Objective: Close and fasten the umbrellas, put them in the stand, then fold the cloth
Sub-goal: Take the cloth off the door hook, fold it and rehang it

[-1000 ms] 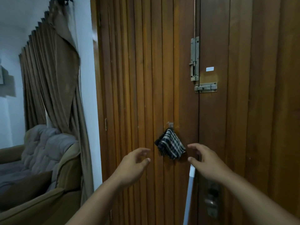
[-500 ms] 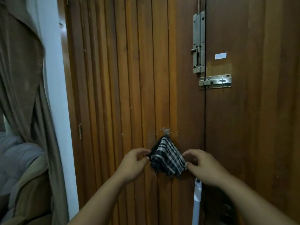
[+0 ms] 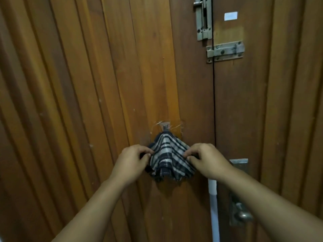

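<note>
- Both your hands have closed in since a second ago: left hand (image 3: 130, 160) and right hand (image 3: 207, 160) now pinch the cloth's (image 3: 168, 158) side edges.
- Cloth hangs from a hook (image 3: 165, 126) on the door (image 3: 104, 84).

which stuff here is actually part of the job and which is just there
Part of the job:
- checked cloth, hanging from the hook on the door
- left hand, pinching the cloth's left edge
- right hand, pinching its right edge

Just there:
- wooden door
- two slide bolts
- door handle
- white pole
- small white sticker
</note>
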